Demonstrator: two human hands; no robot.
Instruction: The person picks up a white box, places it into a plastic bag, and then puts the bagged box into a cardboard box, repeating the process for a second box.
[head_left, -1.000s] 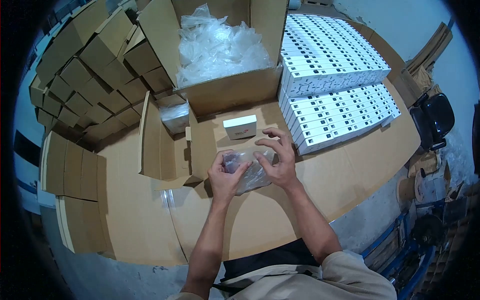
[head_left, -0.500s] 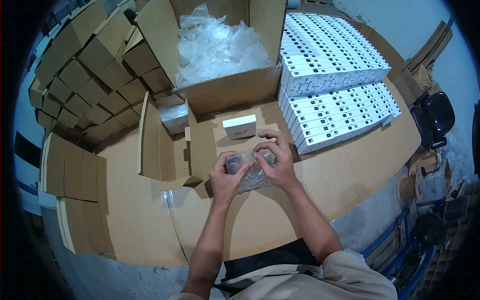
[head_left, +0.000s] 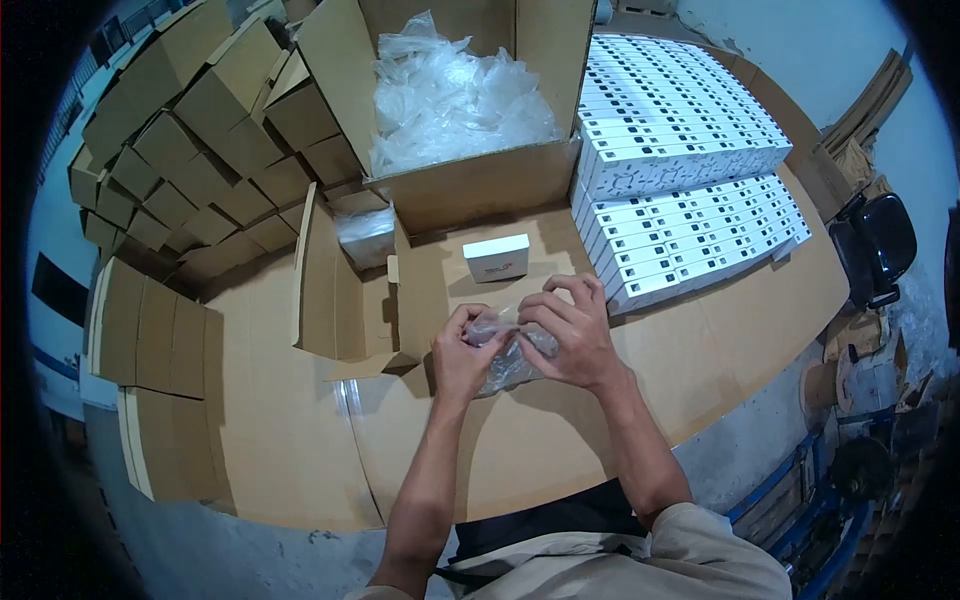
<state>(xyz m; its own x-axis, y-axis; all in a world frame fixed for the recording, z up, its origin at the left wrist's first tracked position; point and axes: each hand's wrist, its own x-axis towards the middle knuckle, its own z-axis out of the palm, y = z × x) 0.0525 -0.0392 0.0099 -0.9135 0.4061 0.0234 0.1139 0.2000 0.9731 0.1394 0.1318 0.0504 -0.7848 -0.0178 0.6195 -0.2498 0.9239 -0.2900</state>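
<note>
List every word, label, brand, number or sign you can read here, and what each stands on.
No text is legible.
Lone white box: small print on its front, too small to read.
Stacked white boxes: dark squares and other markings, too small to read.
Clear plastic bag: no lettering that I can make out.
</note>
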